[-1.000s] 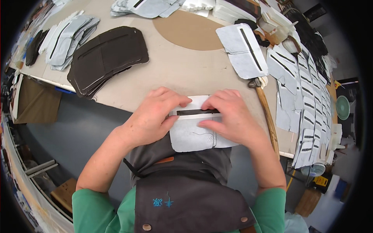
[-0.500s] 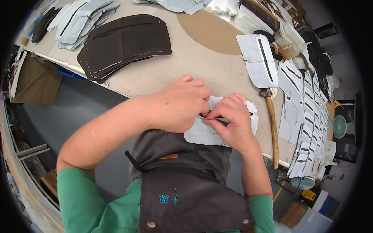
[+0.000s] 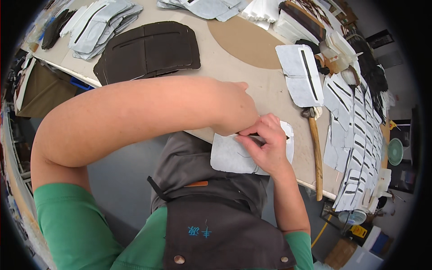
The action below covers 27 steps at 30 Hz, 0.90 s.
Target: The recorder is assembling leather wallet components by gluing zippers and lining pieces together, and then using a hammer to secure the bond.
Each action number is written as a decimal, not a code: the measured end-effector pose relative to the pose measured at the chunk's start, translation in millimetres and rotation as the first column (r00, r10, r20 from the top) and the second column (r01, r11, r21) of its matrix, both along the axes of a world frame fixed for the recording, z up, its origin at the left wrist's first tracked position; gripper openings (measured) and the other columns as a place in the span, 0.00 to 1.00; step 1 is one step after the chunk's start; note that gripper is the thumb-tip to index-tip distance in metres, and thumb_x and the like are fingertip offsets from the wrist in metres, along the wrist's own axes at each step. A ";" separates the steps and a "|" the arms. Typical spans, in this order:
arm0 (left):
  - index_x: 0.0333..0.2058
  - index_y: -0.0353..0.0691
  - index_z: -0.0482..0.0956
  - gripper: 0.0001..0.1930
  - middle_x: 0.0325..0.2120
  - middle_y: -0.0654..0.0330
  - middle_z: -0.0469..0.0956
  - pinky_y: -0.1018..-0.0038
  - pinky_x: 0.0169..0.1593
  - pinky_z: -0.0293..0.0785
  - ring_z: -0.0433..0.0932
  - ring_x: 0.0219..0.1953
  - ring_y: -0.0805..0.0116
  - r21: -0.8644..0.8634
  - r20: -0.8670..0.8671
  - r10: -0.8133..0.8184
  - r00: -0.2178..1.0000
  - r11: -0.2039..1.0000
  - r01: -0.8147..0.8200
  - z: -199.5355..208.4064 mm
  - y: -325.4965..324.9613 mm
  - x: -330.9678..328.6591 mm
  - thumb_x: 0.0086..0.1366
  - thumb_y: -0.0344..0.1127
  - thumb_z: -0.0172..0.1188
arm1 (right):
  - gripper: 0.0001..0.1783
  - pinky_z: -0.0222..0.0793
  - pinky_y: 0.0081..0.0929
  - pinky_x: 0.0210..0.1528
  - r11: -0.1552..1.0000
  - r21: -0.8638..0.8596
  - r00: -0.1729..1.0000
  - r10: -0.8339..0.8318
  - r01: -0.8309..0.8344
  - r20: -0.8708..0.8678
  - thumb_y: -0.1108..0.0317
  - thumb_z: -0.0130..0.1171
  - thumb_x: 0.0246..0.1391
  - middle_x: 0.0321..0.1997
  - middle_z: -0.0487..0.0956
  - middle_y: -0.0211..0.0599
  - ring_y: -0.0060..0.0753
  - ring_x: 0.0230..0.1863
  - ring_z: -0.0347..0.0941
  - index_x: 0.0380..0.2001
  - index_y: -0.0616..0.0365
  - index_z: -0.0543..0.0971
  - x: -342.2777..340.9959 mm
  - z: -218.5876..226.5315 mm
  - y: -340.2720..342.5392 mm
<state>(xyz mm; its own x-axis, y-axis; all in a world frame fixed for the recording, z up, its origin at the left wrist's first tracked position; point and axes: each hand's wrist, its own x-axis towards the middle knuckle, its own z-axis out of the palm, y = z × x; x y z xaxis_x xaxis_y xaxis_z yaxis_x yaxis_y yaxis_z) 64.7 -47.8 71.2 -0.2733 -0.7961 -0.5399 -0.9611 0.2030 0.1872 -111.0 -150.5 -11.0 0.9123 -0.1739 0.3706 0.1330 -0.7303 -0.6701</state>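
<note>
A light grey fabric panel (image 3: 231,157) with rounded corners and a dark slot lies at the table's near edge, partly over my apron. My right hand (image 3: 269,140) pinches the panel at its dark slot, thumb and forefinger together. My left hand (image 3: 236,108) is curled just beyond and against it, back of the hand up. Its fingertips are mostly hidden, so what they grip does not show. My left forearm stretches across the table edge, covering the near side of a stack of dark brown panels (image 3: 153,47).
On the right lie another grey panel (image 3: 300,76), a wooden-handled hammer (image 3: 316,157) and overlapping rows of slotted grey panels (image 3: 355,148). Piled grey pieces (image 3: 101,29) sit at the far left. A tan oval (image 3: 243,42) marks the tabletop's far side.
My left elbow has swung outward and up, and my left hand has turned and shifted right, closer to the right hand. The right hand keeps its pinch on the panel.
</note>
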 end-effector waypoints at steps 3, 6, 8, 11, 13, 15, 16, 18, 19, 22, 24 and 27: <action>0.26 0.46 0.84 0.05 0.31 0.62 0.81 0.64 0.53 0.68 0.78 0.38 0.61 -0.149 -0.179 0.038 0.983 0.987 -0.065 -19.3 19.2 18.3 0.59 0.28 0.65 | 0.11 0.64 0.36 0.50 1.000 0.027 0.999 0.001 0.000 -0.049 0.71 0.78 0.43 0.33 0.80 0.29 0.38 0.39 0.74 0.30 0.52 0.85 1.2 0.7 -1.0; 0.29 0.46 0.86 0.01 0.37 0.64 0.82 0.63 0.53 0.70 0.77 0.41 0.61 -0.337 -0.377 0.007 0.926 0.930 -0.145 -36.0 42.5 33.7 0.61 0.31 0.67 | 0.10 0.63 0.36 0.51 0.999 0.038 0.994 -0.004 0.009 -0.109 0.71 0.78 0.44 0.33 0.80 0.28 0.37 0.40 0.74 0.31 0.52 0.85 1.8 2.5 -1.0; 0.32 0.46 0.87 0.02 0.40 0.66 0.81 0.63 0.53 0.71 0.76 0.42 0.61 -0.428 -0.421 -0.041 0.906 0.890 -0.158 -45.7 59.9 36.0 0.61 0.33 0.68 | 0.09 0.63 0.36 0.51 1.000 0.024 0.994 -0.009 0.011 -0.107 0.72 0.77 0.46 0.33 0.79 0.28 0.37 0.40 0.74 0.30 0.52 0.84 2.1 3.1 -1.4; 0.37 0.47 0.87 0.06 0.44 0.67 0.81 0.64 0.55 0.71 0.76 0.47 0.61 -0.672 -0.333 -0.052 0.942 0.714 -0.198 -69.0 85.6 24.0 0.60 0.33 0.68 | 0.08 0.63 0.35 0.51 1.000 0.008 0.992 -0.015 0.016 -0.121 0.72 0.75 0.48 0.33 0.79 0.28 0.37 0.40 0.73 0.30 0.52 0.84 3.0 1.9 -0.5; 0.40 0.48 0.87 0.09 0.47 0.66 0.82 0.64 0.56 0.71 0.76 0.51 0.60 -0.723 -0.438 0.061 0.897 0.570 -0.391 -81.4 97.1 12.5 0.59 0.34 0.69 | 0.07 0.63 0.35 0.51 1.000 0.000 0.991 -0.016 0.016 -0.134 0.73 0.74 0.49 0.32 0.79 0.28 0.36 0.40 0.73 0.30 0.52 0.84 3.8 2.4 -1.1; 0.40 0.47 0.87 0.10 0.48 0.65 0.82 0.64 0.56 0.71 0.76 0.51 0.60 -0.694 -0.509 0.098 0.855 0.541 -0.475 -86.4 104.5 7.0 0.59 0.33 0.69 | 0.06 0.61 0.35 0.52 1.000 0.015 0.988 -0.021 0.024 -0.155 0.73 0.73 0.50 0.32 0.79 0.27 0.36 0.41 0.73 0.30 0.51 0.84 3.0 3.6 -1.1; 0.41 0.46 0.87 0.10 0.48 0.64 0.82 0.63 0.56 0.71 0.76 0.52 0.59 -0.658 -0.573 0.137 0.808 0.511 -0.553 -88.1 107.0 5.1 0.59 0.32 0.70 | 0.06 0.61 0.35 0.52 1.000 0.007 0.987 -0.023 0.025 -0.157 0.73 0.73 0.50 0.32 0.79 0.27 0.36 0.41 0.73 0.30 0.51 0.84 3.4 4.4 -1.4; 0.43 0.44 0.86 0.13 0.48 0.62 0.82 0.62 0.56 0.71 0.76 0.52 0.59 -0.619 -0.652 0.150 0.743 0.461 -0.636 -91.4 108.8 1.6 0.58 0.31 0.70 | 0.06 0.66 0.33 0.48 0.999 -0.036 0.993 0.017 -0.021 -0.115 0.74 0.72 0.52 0.32 0.79 0.29 0.33 0.37 0.73 0.31 0.53 0.84 5.7 6.0 -4.5; 0.45 0.43 0.86 0.15 0.47 0.61 0.82 0.61 0.56 0.71 0.76 0.51 0.58 -0.568 -0.722 0.162 0.672 0.416 -0.710 -91.5 109.7 -0.1 0.57 0.30 0.71 | 0.06 0.66 0.33 0.48 0.998 -0.048 0.993 0.021 -0.026 -0.113 0.74 0.72 0.52 0.32 0.79 0.29 0.33 0.37 0.73 0.31 0.53 0.84 6.3 5.3 -5.2; 0.50 0.41 0.84 0.19 0.48 0.59 0.82 0.60 0.58 0.69 0.76 0.52 0.56 -0.592 -0.723 0.178 0.667 0.338 -0.732 -58.3 103.8 -7.4 0.58 0.28 0.71 | 0.05 0.70 0.28 0.40 0.914 0.335 0.945 -0.127 0.229 -0.302 0.75 0.71 0.55 0.31 0.79 0.32 0.31 0.32 0.73 0.31 0.55 0.83 11.6 7.4 -3.6; 0.52 0.41 0.83 0.21 0.48 0.59 0.81 0.60 0.58 0.68 0.75 0.53 0.56 -0.588 -0.691 0.216 0.690 0.386 -0.711 -52.7 93.7 -2.1 0.57 0.28 0.72 | 0.04 0.72 0.26 0.34 0.918 0.297 0.920 -0.147 0.264 -0.364 0.74 0.69 0.58 0.30 0.79 0.36 0.31 0.27 0.74 0.33 0.57 0.82 31.4 11.7 2.5; 0.53 0.41 0.82 0.23 0.48 0.58 0.78 0.59 0.60 0.66 0.72 0.54 0.56 -0.551 -0.619 0.332 0.712 0.462 -0.695 -68.4 83.0 13.2 0.58 0.29 0.73 | 0.04 0.74 0.31 0.36 0.975 0.139 0.957 -0.132 0.172 -0.257 0.73 0.69 0.58 0.30 0.80 0.37 0.35 0.28 0.77 0.34 0.58 0.82 48.3 11.6 17.3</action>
